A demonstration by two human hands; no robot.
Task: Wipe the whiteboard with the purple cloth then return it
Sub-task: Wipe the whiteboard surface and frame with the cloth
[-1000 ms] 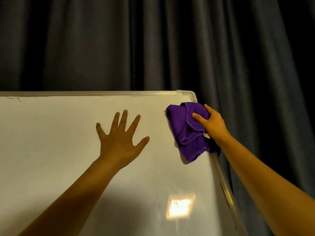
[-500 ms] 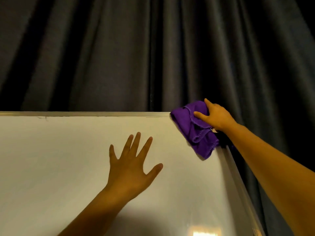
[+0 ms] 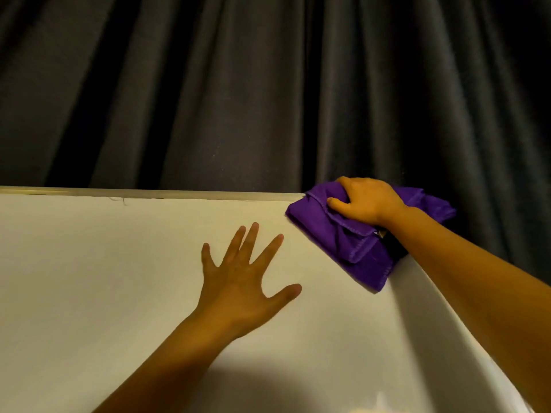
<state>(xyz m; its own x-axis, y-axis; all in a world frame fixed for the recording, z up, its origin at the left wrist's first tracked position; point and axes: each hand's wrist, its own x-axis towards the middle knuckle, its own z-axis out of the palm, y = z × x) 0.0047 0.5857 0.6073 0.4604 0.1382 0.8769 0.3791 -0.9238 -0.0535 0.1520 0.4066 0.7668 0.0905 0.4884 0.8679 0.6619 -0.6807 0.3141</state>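
- Since a moment before, my right hand (image 3: 367, 201) had carried the cloth (image 3: 343, 236) up onto the board's top right corner.
- Dark curtain (image 3: 238, 90) hung behind.
- Board (image 3: 104, 278) lay white, with a grey top rim.
- Cloth sat bunched, overlapping the rim and corner.
- Left hand (image 3: 241, 281) pressed flat on the board, fingers spread, holding nothing.
- Right fingers (image 3: 337, 202) curled, gripping the cloth.

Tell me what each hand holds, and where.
Right hand grips the cloth at its bunched top. Left hand holds nothing, flat on the whiteboard.
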